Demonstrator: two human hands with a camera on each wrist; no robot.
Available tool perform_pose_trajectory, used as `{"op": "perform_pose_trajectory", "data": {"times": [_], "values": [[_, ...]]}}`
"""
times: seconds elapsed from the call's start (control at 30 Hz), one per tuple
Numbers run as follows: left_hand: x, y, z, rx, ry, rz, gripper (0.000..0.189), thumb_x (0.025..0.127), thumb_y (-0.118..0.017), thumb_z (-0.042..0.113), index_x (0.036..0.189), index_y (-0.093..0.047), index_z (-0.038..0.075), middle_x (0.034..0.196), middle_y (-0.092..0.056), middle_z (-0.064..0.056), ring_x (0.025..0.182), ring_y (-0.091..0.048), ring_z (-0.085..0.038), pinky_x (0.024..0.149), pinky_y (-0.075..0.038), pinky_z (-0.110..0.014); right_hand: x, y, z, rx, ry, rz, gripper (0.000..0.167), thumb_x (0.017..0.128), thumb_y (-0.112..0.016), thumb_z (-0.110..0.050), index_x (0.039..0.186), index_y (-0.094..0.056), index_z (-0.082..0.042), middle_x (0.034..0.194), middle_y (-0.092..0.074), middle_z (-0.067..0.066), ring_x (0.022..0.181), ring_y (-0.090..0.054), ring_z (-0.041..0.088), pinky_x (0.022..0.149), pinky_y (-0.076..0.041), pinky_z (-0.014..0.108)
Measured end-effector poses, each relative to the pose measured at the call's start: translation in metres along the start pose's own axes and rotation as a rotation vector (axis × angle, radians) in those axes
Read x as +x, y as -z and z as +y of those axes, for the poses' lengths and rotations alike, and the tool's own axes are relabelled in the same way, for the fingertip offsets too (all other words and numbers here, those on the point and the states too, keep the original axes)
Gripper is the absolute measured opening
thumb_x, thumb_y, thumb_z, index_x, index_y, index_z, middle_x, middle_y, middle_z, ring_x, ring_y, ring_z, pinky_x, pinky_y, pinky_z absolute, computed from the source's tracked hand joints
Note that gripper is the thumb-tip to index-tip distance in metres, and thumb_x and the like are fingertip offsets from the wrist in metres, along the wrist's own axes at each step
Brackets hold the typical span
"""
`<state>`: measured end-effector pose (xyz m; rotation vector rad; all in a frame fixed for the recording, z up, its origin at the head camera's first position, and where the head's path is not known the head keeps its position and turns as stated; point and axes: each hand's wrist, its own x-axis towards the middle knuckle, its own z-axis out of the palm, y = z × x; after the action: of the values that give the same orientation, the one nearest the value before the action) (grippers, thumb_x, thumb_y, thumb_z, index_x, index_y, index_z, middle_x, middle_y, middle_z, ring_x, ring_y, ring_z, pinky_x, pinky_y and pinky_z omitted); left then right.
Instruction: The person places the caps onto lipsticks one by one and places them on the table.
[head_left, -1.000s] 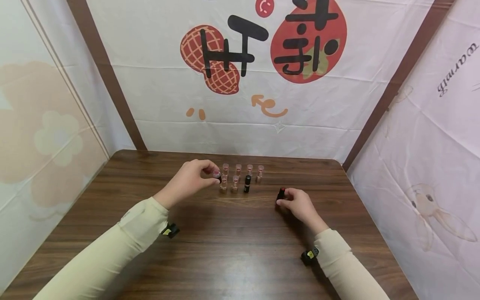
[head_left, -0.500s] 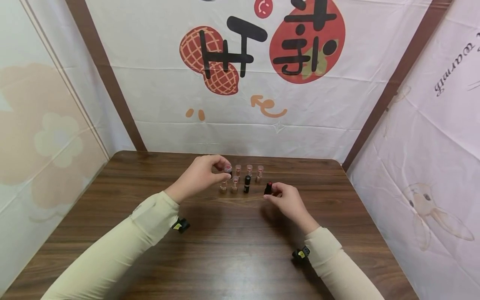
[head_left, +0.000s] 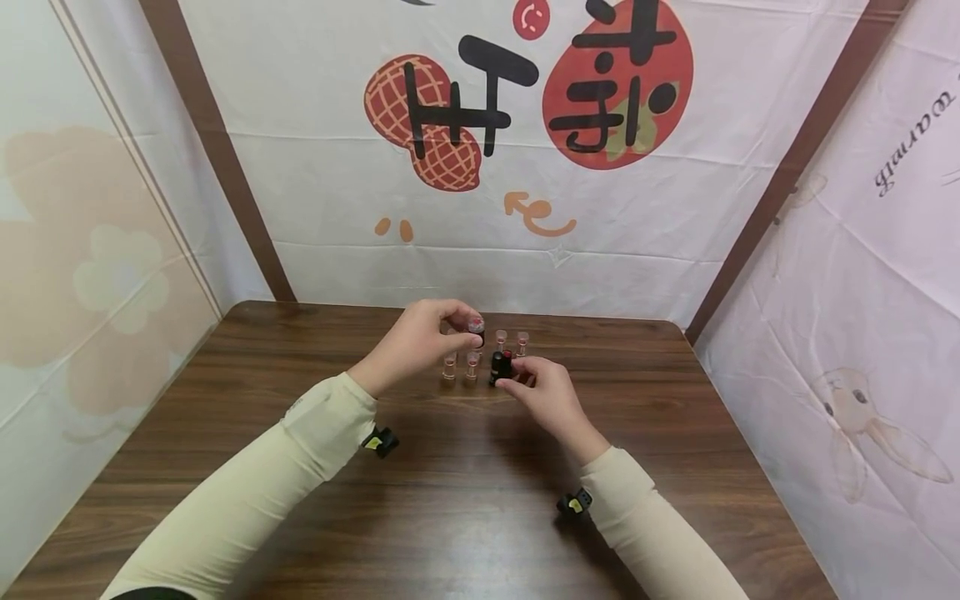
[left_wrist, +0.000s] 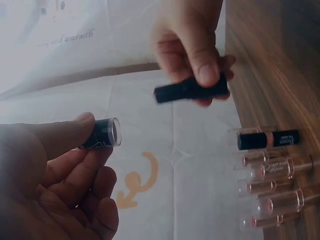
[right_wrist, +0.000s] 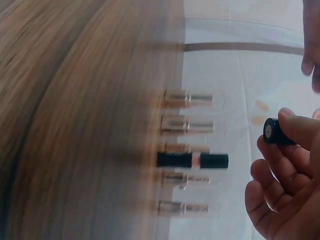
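Observation:
My left hand [head_left: 420, 342] pinches a short black lipstick cap [left_wrist: 102, 134] with a clear rim, held up over the clear-capped lipsticks. In the left wrist view its other fingers curl loosely below. My right hand [head_left: 549, 398] holds an uncapped black lipstick tube [left_wrist: 187, 90] between thumb and fingers; its red tip [head_left: 507, 354] shows in the head view. The tube's round base label [right_wrist: 269, 131] faces the right wrist camera. Cap and tube are apart. Beside the tube, a closed black lipstick [right_wrist: 192, 160] with a pinkish band stands upright on the table.
Several clear lipsticks [head_left: 449, 367] stand in two short rows near the back of the brown wooden table [head_left: 465, 500]. My left hand partly hides the back row. A white printed cloth [head_left: 322, 192] hangs behind the table's far edge.
My right hand has moved left with the lipstick tube, toward the standing black lipstick. My left hand has moved right and slightly farther back with the cap. Both still hold their pieces.

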<state>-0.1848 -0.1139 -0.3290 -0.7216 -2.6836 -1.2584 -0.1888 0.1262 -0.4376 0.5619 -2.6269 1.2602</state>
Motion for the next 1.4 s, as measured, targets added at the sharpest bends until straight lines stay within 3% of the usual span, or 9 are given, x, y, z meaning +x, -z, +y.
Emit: {"op": "perform_pose_trajectory", "data": {"times": [0.33,0.6,0.7,0.97,1.4], "values": [[0.003,-0.007,0.005,-0.032,-0.011,0.002,0.020,0.092,-0.080,0.024,0.110,-0.073,0.019,0.098,-0.071,0.005,0.087,-0.068,-0.016,0.080,-0.055,-0.036,0.004,-0.012,-0.018,-0.024,0.083,0.009,0.025,0.088,-0.083,-0.027,0.108,-0.077,-0.012,0.090,-0.069,-0.002,0.073,-0.060,0.008,0.063,-0.053,0.026],[0.002,-0.015,0.003,-0.022,0.016,-0.025,0.017,0.093,-0.079,0.023,0.108,-0.072,0.017,0.097,-0.071,0.001,0.077,-0.069,-0.019,0.068,-0.056,-0.034,0.005,-0.016,-0.022,0.015,0.114,0.030,0.020,0.088,-0.084,-0.025,0.103,-0.077,-0.014,0.093,-0.071,-0.002,0.073,-0.061,0.014,0.062,-0.052,0.025],[0.003,-0.018,0.000,-0.014,0.017,-0.021,0.016,0.092,-0.079,0.023,0.106,-0.072,0.018,0.096,-0.071,0.003,0.080,-0.069,-0.019,0.070,-0.056,-0.034,0.005,-0.016,-0.025,0.025,0.113,0.034,0.018,0.088,-0.083,-0.024,0.102,-0.077,-0.015,0.093,-0.071,-0.003,0.073,-0.061,0.013,0.062,-0.052,0.025],[0.002,-0.022,-0.005,0.038,0.004,-0.003,0.017,0.092,-0.079,0.024,0.106,-0.073,0.018,0.096,-0.072,0.006,0.091,-0.067,-0.012,0.081,-0.055,-0.035,0.006,-0.014,-0.033,0.209,0.030,0.048,0.016,0.089,-0.083,-0.022,0.105,-0.079,-0.019,0.089,-0.074,-0.007,0.070,-0.062,0.014,0.060,-0.050,0.026],[0.000,-0.019,-0.004,0.050,-0.014,-0.034,0.016,0.092,-0.080,0.019,0.104,-0.071,0.014,0.092,-0.071,0.003,0.085,-0.066,-0.012,0.076,-0.055,-0.033,0.005,-0.014,-0.040,0.149,0.112,0.072,0.015,0.088,-0.082,-0.014,0.102,-0.077,-0.015,0.089,-0.067,-0.003,0.074,-0.058,0.012,0.064,-0.049,0.025]]}}
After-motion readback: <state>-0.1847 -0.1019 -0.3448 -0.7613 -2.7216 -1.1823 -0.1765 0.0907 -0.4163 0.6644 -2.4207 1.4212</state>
